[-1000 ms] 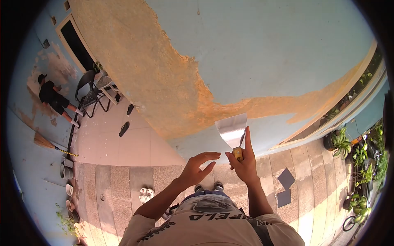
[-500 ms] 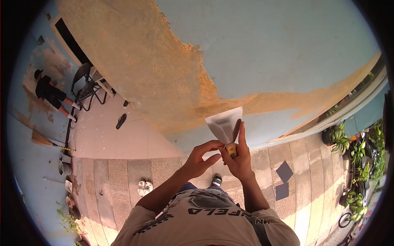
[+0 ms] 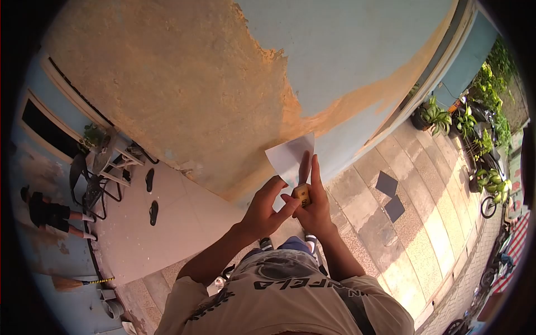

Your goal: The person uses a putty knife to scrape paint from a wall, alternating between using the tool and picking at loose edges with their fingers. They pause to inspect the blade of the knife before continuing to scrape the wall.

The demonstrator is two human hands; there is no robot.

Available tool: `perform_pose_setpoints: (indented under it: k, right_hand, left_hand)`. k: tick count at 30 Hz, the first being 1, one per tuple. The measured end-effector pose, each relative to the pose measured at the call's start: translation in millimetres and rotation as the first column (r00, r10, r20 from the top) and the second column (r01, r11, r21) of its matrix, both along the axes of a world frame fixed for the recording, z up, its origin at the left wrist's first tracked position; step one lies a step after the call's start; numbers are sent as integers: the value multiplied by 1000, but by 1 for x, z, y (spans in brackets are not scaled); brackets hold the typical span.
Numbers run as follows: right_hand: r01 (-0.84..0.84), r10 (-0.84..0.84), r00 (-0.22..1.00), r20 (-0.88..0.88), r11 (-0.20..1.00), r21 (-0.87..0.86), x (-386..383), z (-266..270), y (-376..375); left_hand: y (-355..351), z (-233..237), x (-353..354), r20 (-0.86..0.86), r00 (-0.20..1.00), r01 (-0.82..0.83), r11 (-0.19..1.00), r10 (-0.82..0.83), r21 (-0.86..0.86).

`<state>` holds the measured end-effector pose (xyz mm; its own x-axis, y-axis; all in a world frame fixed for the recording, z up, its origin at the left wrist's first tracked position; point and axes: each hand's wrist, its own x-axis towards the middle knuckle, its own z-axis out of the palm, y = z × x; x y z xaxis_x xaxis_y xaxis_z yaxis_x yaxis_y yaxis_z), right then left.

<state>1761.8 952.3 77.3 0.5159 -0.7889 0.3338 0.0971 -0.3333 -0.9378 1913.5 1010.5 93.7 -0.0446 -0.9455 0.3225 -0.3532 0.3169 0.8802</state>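
In my right hand (image 3: 317, 207) is a putty knife (image 3: 291, 157) with a wide, pale blade and a yellowish handle. The index finger stretches up along the blade's right side while the other fingers wrap the handle. My left hand (image 3: 269, 205) is at the lower left of the blade, its fingers curled against that edge and its thumb reaching to the handle; the contact behind the blade is hidden. Beyond the blade rises a wall (image 3: 184, 84), with bare tan plaster on the left and light blue paint on the right, split by a ragged edge.
Another person (image 3: 53, 215) in dark clothes stands at the far left by a folding chair (image 3: 89, 187). Black sandals (image 3: 153, 213) lie on the pale floor near a broom (image 3: 72, 283). Two dark square pieces (image 3: 386, 184) lie on the paving, with potted plants (image 3: 435, 116) farther right.
My view has turned to the right, and I have stepped along the wall. My left hand has shifted from the handle's top to the blade's lower edge. The right hand keeps its grip.
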Motion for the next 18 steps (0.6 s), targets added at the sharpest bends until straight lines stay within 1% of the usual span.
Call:
perform_pose_setpoints:
  k: [1,2,3,4,5,6,7,8,9,10,11,12,13,15,16,17,18]
  right_hand:
    - [22,-22,1000,5,1000,5,2,4,3]
    - [50,-50,999,9,999,-3,4,8,4]
    - [76,-76,997,15,997,-11,6,12,5]
    - [78,-79,997,4,996,45,5,14,6]
    - [91,-92,996,16,995,47,5,18,6]
    - [87,-87,996,5,996,4,6,24,5]
    - [80,-81,997,-8,996,-40,8,27,3]
    - [111,-106,994,41,980,-166,14,26,0]
    - [117,-110,993,52,980,-162,20,24,-2]
    - [117,-114,993,28,971,-210,25,23,-4]
    - [118,-120,993,6,958,-261,31,21,-5]
    - [179,-160,984,82,923,-340,41,16,-7]
    - [185,-163,982,92,922,-341,44,20,-5]
    - [98,-94,995,39,987,-123,46,27,5]
    - [125,-132,990,-42,984,-128,46,23,5]
    - [131,-137,990,-37,983,-128,47,23,4]
    - [181,-183,983,7,966,-184,50,22,3]
  left_hand:
    - [8,8,-1,5,1000,22,1000,-22,5]
    - [15,16,-2,-52,993,-113,988,109,-102]
    - [22,27,-3,-123,965,-252,947,231,-199]
    - [31,43,4,-89,982,-180,961,165,-211]
    - [37,56,13,-76,985,-165,963,152,-212]
    - [39,70,23,263,962,17,948,71,-318]
    - [40,85,28,576,817,221,908,26,-355]
    - [39,109,27,763,646,353,874,33,-336]
    - [34,122,27,770,637,359,873,28,-329]
    - [30,132,26,890,449,441,846,83,-301]
    - [24,141,26,960,238,515,818,150,-255]
    - [17,148,26,973,129,518,824,190,-230]
    - [11,152,28,974,120,523,822,193,-227]
    - [2,159,33,936,-223,542,833,273,-113]
    - [-3,161,35,933,-230,547,830,276,-111]
    - [-7,162,37,910,-300,569,819,287,-70]
    - [-11,161,38,883,-367,586,810,293,-25]
